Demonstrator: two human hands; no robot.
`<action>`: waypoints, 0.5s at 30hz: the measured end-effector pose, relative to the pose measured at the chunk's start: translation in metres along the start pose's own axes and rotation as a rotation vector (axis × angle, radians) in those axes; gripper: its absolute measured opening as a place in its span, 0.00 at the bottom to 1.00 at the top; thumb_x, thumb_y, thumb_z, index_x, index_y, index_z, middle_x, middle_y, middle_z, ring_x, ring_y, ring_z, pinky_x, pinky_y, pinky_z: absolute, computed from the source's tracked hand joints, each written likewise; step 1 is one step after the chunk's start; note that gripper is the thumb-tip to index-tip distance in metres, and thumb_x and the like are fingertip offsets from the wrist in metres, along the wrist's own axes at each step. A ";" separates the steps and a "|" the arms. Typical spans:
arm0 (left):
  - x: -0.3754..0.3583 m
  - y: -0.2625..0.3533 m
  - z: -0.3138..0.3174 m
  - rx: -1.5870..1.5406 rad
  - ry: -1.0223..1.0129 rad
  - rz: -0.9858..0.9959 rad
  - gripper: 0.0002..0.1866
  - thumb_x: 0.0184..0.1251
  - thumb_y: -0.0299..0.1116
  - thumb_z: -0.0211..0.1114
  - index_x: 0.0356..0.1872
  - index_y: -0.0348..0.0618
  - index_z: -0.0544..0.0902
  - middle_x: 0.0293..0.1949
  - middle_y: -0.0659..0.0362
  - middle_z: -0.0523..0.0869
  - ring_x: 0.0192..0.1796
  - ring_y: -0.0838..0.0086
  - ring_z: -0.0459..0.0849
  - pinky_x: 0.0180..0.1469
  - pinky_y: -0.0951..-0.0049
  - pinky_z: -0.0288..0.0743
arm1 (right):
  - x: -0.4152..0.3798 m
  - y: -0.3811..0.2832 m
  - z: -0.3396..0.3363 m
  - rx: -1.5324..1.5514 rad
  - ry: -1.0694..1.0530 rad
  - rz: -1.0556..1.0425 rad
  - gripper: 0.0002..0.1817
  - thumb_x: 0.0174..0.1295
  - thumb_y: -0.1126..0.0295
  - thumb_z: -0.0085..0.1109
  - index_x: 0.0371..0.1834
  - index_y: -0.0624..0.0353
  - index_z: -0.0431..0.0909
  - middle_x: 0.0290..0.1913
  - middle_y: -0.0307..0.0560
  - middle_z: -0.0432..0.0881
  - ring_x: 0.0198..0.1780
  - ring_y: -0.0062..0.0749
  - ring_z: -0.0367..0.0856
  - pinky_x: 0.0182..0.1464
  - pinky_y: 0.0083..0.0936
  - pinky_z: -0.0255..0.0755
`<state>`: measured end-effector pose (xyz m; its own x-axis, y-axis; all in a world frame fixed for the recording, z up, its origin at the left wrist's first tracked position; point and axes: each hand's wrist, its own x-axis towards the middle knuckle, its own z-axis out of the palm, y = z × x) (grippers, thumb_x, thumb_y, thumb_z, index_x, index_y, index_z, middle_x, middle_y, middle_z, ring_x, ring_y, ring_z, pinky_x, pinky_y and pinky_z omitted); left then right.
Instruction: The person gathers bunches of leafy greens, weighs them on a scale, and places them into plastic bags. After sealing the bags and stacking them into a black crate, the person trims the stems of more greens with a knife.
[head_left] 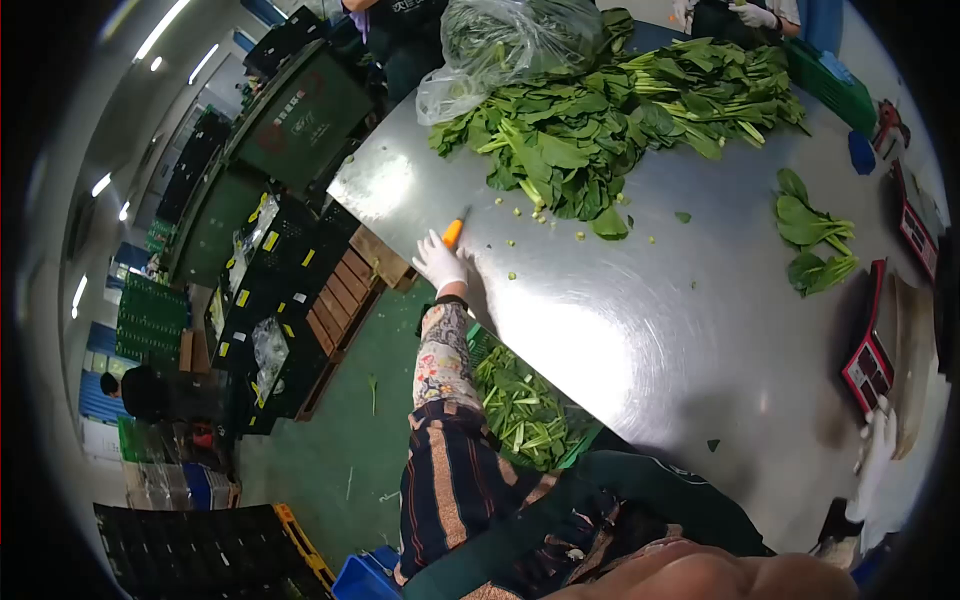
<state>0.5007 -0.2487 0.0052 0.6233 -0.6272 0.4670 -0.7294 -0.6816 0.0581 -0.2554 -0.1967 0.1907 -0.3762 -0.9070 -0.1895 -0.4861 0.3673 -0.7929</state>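
Note:
My left hand [440, 264], in a white glove, is at the left edge of the metal table [680, 280], closed around the end of a small knife's orange handle [454, 233]. The short blade points away from me. At the far right, my gloved right hand [878, 440] is beside the lower end of a red-framed weighing scale [868, 372], fingers stretched along its edge. A large heap of leafy greens [570, 140] covers the back of the table, with cut stem bits in front. A few separate leafy stalks [812, 235] lie on the right.
A clear plastic bag [520, 40] of greens rests on the heap. Below the table's edge stands a green crate [590, 445] of trimmed leaves. Another scale [912, 225], a blue object [861, 153] and a green basket [830, 85] line the right side. Gloved co-workers stand across the table.

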 end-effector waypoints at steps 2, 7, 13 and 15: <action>0.030 0.014 0.009 -0.162 0.069 0.145 0.34 0.52 0.43 0.67 0.59 0.36 0.68 0.52 0.44 0.74 0.56 0.53 0.72 0.60 0.55 0.63 | 0.030 -0.031 0.064 0.074 -0.233 -0.003 0.20 0.67 0.61 0.47 0.58 0.59 0.69 0.39 0.32 0.77 0.34 0.08 0.73 0.21 0.05 0.57; 0.060 0.128 0.028 -0.798 -0.309 -0.100 0.44 0.51 0.52 0.68 0.63 0.31 0.63 0.58 0.37 0.70 0.61 0.50 0.69 0.63 0.63 0.62 | 0.107 -0.130 0.245 0.174 -0.657 -0.164 0.23 0.64 0.57 0.50 0.57 0.61 0.70 0.37 0.33 0.76 0.31 0.11 0.74 0.18 0.08 0.59; 0.103 0.201 0.056 -0.911 -0.420 -0.473 0.57 0.47 0.60 0.69 0.68 0.31 0.50 0.64 0.37 0.63 0.65 0.51 0.65 0.65 0.65 0.59 | 0.195 -0.248 0.455 0.036 -0.717 -0.436 0.35 0.57 0.49 0.58 0.63 0.60 0.64 0.32 0.41 0.74 0.28 0.24 0.76 0.20 0.19 0.67; 0.111 0.211 0.062 -0.856 -0.416 -0.600 0.62 0.41 0.63 0.70 0.70 0.34 0.47 0.67 0.38 0.55 0.66 0.49 0.62 0.65 0.61 0.59 | 0.238 -0.250 0.551 0.039 -0.366 -0.755 0.39 0.54 0.48 0.61 0.64 0.62 0.62 0.34 0.50 0.79 0.36 0.40 0.80 0.36 0.29 0.74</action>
<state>0.4339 -0.4853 0.0151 0.8673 -0.4707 -0.1618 -0.1334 -0.5330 0.8355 0.2110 -0.6184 0.0247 0.3228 -0.9182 0.2295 -0.4746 -0.3669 -0.8001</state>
